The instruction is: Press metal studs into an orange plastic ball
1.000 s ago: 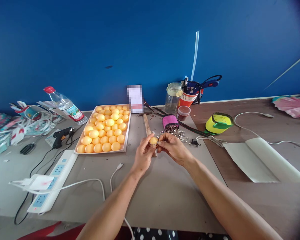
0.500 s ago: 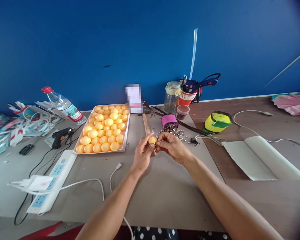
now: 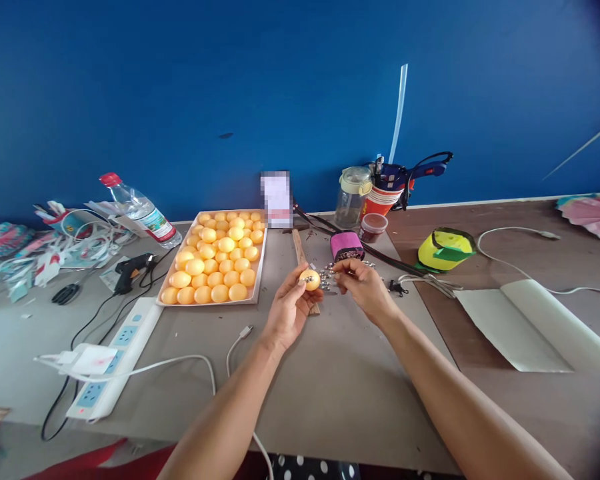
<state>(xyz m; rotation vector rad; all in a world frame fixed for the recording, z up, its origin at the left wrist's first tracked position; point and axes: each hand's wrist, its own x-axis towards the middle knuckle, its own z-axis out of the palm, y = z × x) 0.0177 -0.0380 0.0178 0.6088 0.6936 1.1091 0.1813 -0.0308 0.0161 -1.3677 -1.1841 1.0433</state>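
My left hand (image 3: 287, 305) is closed around a yellow-orange ping-pong ball (image 3: 313, 285) with small shiny silver pieces on its upper side. My right hand (image 3: 364, 288) reaches to a pile of small silver metal pieces (image 3: 325, 275), its thumb and fingertips pinched together; whatever lies between them is too small to make out. Behind the right fingers a small pink container (image 3: 347, 244) lies tipped toward me, with more dark shiny pieces in its mouth. A wooden handle (image 3: 299, 247) runs along the table behind the ball and partly under my left hand.
A shallow box (image 3: 258, 293) of similar balls stands on the left. Further left are a power strip (image 3: 115, 360), a glue gun (image 3: 129, 270) and a tilted bottle (image 3: 147, 217). A clear jar (image 3: 350, 203), a yellow container (image 3: 443, 250) and a paper roll (image 3: 545, 327) are toward the right.
My right hand has come away from the ball and moved right to the silver pieces. My left hand still holds the ball, now with its silver pieces showing. The view has shifted slightly.
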